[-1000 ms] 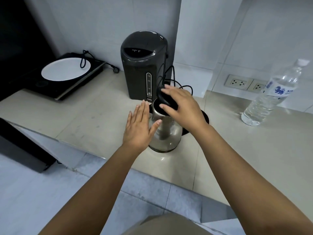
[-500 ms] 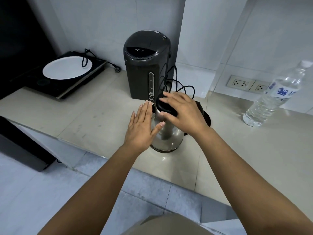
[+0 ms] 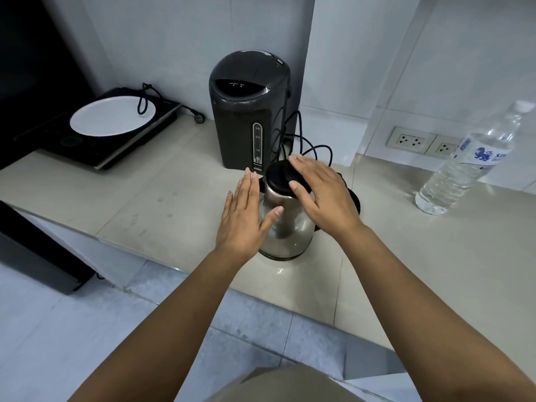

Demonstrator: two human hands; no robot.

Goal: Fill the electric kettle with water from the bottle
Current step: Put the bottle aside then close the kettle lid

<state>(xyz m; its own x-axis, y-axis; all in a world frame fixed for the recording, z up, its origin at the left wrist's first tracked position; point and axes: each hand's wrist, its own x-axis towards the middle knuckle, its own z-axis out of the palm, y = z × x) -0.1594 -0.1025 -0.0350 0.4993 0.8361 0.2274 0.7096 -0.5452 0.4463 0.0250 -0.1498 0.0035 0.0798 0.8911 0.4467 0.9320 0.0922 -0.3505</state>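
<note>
A steel electric kettle (image 3: 290, 227) with a black lid (image 3: 278, 177) stands near the counter's front edge. The lid lies flat and closed on it. My left hand (image 3: 243, 216) rests flat against the kettle's left side, fingers straight and together. Spread over the right half of the lid is my right hand (image 3: 324, 195), thumb at the lid's near rim, not clenched. A clear water bottle (image 3: 470, 161) with a white cap and a blue label stands far right on the counter, capped and untouched.
A dark thermo pot (image 3: 246, 111) stands just behind the kettle, its black cord (image 3: 301, 140) looping beside it. At far left a white plate (image 3: 113, 116) lies on an induction cooktop (image 3: 87, 152). Wall sockets (image 3: 410, 139) sit left of the bottle. The counter edge (image 3: 174, 265) runs below my wrists.
My right hand pushed the raised black lid down onto the kettle and flattened over it. My left hand stayed against the kettle's side.
</note>
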